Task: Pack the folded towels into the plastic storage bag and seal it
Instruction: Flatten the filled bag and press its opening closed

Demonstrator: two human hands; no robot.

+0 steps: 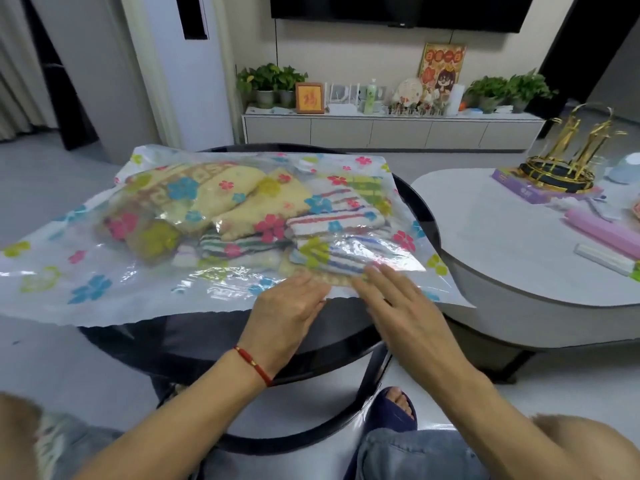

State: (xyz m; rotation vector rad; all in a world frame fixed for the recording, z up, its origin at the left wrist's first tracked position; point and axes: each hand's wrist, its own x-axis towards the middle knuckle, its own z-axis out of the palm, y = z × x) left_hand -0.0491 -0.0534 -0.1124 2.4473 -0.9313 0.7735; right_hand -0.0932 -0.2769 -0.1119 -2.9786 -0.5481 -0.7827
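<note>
Clear flower-printed plastic storage bag [104, 271] lay crosswise on the round black tabletop [207, 327], folded towels [242, 216] inside; left hand [287, 306] and right hand [398, 303] pressed flat, side by side, on its near open edge.

Living room, pale grey glossy floor [45, 188]. Landmark: long white low cabinet [391, 131] against the far cream wall. Directly above it, a dark wall-mounted screen [398, 8]. On its top: potted plants [270, 81] at the left end, more at the right end, a framed picture [441, 65] between. Left of the cabinet, a tall white column unit [187, 81]; further left, curtain. In front of the cabinet, a round black table [420, 206] and a white oval table [502, 244] beside it.
</note>
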